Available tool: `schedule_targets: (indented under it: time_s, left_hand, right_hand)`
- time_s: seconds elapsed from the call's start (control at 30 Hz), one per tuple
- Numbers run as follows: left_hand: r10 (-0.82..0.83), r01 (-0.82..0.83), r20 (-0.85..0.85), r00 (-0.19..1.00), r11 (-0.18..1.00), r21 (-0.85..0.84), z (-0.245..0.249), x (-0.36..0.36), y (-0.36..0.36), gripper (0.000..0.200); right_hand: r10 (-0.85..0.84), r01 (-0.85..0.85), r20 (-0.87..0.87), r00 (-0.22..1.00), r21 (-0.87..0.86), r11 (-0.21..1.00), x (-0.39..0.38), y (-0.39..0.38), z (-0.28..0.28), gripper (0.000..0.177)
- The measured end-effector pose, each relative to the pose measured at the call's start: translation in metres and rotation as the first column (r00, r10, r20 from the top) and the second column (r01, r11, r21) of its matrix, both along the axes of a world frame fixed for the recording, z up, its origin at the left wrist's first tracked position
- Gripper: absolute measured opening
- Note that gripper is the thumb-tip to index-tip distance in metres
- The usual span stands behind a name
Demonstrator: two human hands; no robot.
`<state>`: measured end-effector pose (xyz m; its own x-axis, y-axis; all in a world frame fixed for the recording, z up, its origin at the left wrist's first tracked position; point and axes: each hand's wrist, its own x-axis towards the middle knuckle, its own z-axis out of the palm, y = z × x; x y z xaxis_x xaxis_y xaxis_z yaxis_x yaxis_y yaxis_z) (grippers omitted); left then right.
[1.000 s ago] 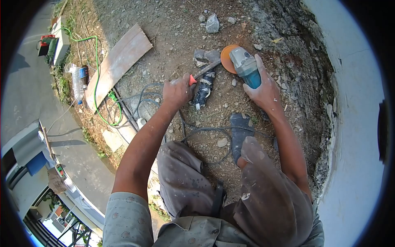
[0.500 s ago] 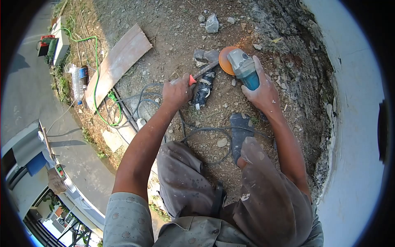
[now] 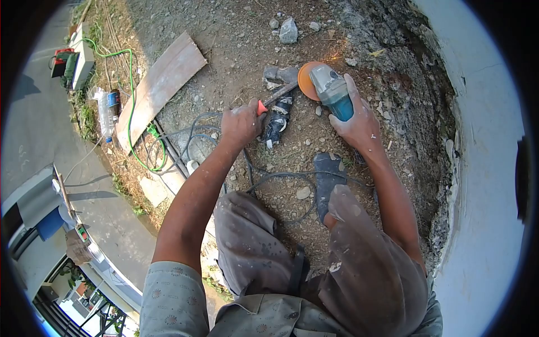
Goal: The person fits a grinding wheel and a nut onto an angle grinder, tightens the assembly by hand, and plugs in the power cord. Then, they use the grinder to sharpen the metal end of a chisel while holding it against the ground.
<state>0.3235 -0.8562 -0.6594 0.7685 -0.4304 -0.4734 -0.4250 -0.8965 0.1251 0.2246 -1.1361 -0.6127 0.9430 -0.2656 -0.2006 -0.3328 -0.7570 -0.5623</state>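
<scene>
My left hand (image 3: 241, 123) is closed around a chisel (image 3: 279, 95) with a red grip, whose metal shaft points up and right. My right hand (image 3: 359, 124) is wrapped around the teal and grey body of an angle grinder (image 3: 331, 90). The grinder's orange disc (image 3: 307, 81) meets the chisel's far end, and sparks (image 3: 335, 54) fly off beyond it. Beneath the chisel lies a hammer (image 3: 279, 121), its handle wrapped in black tape and its head (image 3: 283, 75) on the dirt.
Dark cables (image 3: 269, 176) loop over the ground between my arms, near my shoe (image 3: 329, 182). A plank (image 3: 163, 87) and a green cord (image 3: 132, 84) lie to the left. A rock (image 3: 288, 31) rests ahead. A white wall (image 3: 488, 168) runs along the right.
The sparks look brighter and larger than before. Both hands and their tools stay in nearly the same place.
</scene>
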Motion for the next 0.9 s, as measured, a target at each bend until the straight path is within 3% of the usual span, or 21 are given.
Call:
schedule_targets:
  time_s: [0.43,0.53,0.63,0.73,0.9]
  left_hand:
    - [0.021,-0.022,-0.009,1.0,1.0,-0.009,0.0018,-0.0008,-0.0011,0.038]
    - [-0.056,0.06,0.132,0.99,0.998,-0.021,-0.0017,-0.0038,0.0015,0.032]
    - [-0.052,0.055,0.133,0.99,0.998,-0.017,-0.003,-0.0042,0.0016,0.033]
    - [0.014,-0.014,-0.015,1.0,1.0,0.014,0.0006,-0.0002,-0.0011,0.039]
    - [0.014,-0.014,-0.008,1.0,1.0,0.008,0.0008,-0.0007,-0.0012,0.04]
  right_hand:
    - [0.007,-0.007,0.013,1.0,-0.011,1.0,0.0004,0.0006,0.0003,0.102]
    - [0.005,-0.004,0.013,1.0,-0.01,1.0,-0.0001,0.001,0.0009,0.102]
    - [0.002,-0.002,0.015,1.0,0.005,1.0,0.0002,0.001,0.0008,0.101]
    - [-0.006,0.006,-0.003,1.0,0.006,1.0,0.0006,0.0014,0.0016,0.102]
    - [-0.005,0.005,0.01,1.0,0.006,1.0,-0.0002,0.0013,0.001,0.103]
